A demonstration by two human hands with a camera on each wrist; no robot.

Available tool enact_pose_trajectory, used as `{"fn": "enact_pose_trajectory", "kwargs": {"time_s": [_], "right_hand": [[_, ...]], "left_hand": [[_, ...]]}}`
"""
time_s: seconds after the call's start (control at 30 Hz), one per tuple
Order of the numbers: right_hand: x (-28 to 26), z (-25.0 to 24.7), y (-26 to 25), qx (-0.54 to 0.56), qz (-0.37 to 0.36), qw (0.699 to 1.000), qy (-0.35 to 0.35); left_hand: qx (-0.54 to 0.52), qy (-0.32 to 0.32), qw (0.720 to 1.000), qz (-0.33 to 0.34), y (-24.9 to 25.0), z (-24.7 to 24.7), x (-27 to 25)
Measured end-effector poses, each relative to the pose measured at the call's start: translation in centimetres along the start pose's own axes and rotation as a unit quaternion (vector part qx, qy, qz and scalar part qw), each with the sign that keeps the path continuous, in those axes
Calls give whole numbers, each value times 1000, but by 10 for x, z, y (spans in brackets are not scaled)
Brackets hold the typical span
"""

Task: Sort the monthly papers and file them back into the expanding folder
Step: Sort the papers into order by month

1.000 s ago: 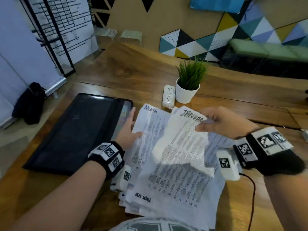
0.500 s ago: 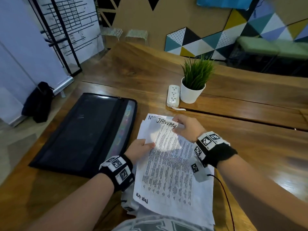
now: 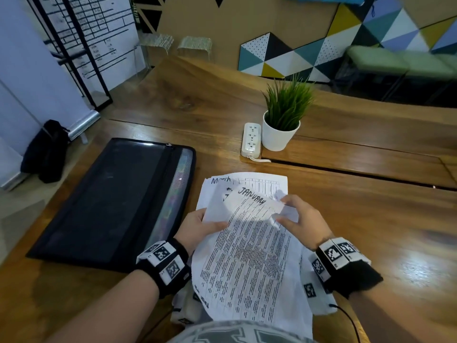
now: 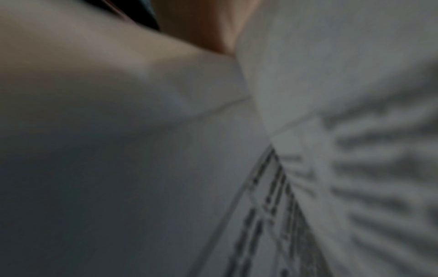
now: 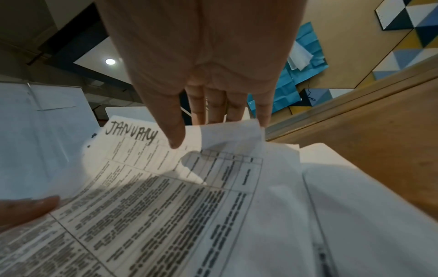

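Item: sheet headed "JANUARY" point(image 3: 249, 243), top of the paper stack point(image 3: 277, 184), which lies on the wooden worktop point(image 3: 371, 231) just right of the black expanding folder point(image 3: 103, 201)

Grip, left hand point(image 3: 197, 226): thumb curled over the left edge of the JANUARY sheet, fingers under it, holding that edge up. The left wrist view is blurred paper only.

Grip, right hand point(image 5: 201, 75): thumb pressed on the top of the JANUARY sheet, fingers behind its upper right corner, pinching the corner, which curls over.

Stack: a sheet headed "March" point(image 3: 220, 180) pokes out beyond the JANUARY sheet on the side away from the person; a ruled table sheet shows beside it. The sheets are fanned, not squared.

Risks, as judged:
- The pinched corner is already bent; a pull by both hands in opposite directions may crease or tear the sheet.
- The sheet sags between two small holds; lifting it may drag loose pages underneath out of order.
- The near end of the stack overhangs the worktop edge toward the person's lap; pages may slide off.

Surroundings: the folder lies flat left of the stack, its coloured pockets point(image 3: 173, 206) facing the papers; whether it is unzipped cannot be told. Beyond the stack stand a white power strip point(image 3: 251, 139) and a potted plant point(image 3: 282, 125), well apart from the folder and off the path between papers and folder
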State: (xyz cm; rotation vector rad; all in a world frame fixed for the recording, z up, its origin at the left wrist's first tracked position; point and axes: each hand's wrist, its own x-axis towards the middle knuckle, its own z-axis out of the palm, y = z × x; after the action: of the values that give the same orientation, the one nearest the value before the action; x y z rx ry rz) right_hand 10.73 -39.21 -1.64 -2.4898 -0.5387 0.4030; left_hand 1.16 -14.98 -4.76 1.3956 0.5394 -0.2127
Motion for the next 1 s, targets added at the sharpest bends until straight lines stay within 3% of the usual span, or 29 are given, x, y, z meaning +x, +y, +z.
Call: {"fn": "enact_pose_trajectory", "kwargs": {"time_s": [0.13,0.3,0.53,0.67,0.87,1.0], "right_hand": [[2,1,3,-37,8,999,19],[8,-6,11,0,2,997,79],[7,-1,10,44,-98,989,99],[11,-1,12,-11,-147,987,65],[16,0,3,-9,-132,989,-58],[15,2,-3,6,-142,988,-56]], "left_hand": [[2,-2,1000,0,2,4,0],[-15,18,1000,5,4,1,3],[-112,45,993,5,9,5,5],[-132,54,990,13,8,4,2],[-122,46,991,28,14,5,-2],[-91,55,993,42,12,4,-2]]}}
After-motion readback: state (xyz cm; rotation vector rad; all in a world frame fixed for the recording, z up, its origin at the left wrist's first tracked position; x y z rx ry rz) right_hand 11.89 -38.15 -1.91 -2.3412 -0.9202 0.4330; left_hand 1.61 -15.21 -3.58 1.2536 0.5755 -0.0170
